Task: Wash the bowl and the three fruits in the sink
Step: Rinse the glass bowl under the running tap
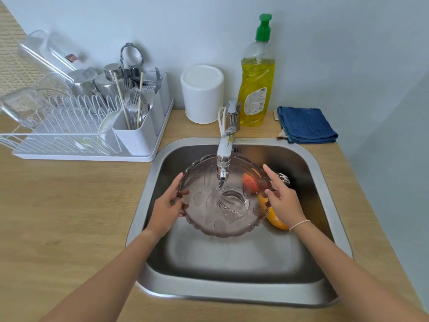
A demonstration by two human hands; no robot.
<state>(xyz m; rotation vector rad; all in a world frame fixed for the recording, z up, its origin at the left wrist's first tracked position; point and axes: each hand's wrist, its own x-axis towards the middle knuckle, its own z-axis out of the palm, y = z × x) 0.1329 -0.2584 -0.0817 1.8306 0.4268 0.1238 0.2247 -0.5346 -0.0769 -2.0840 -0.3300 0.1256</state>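
Two hands hold a see-through glass bowl [220, 201] with a bumpy rim over the shiny metal sink [232, 291]. The left hand [166, 205] grips its edge. The right hand [283, 201] touches it with straight fingers. A round orange fruit [276, 219] sits beside it. The tap [224, 159] is above.

Head view, steeply down over sink [325, 173]
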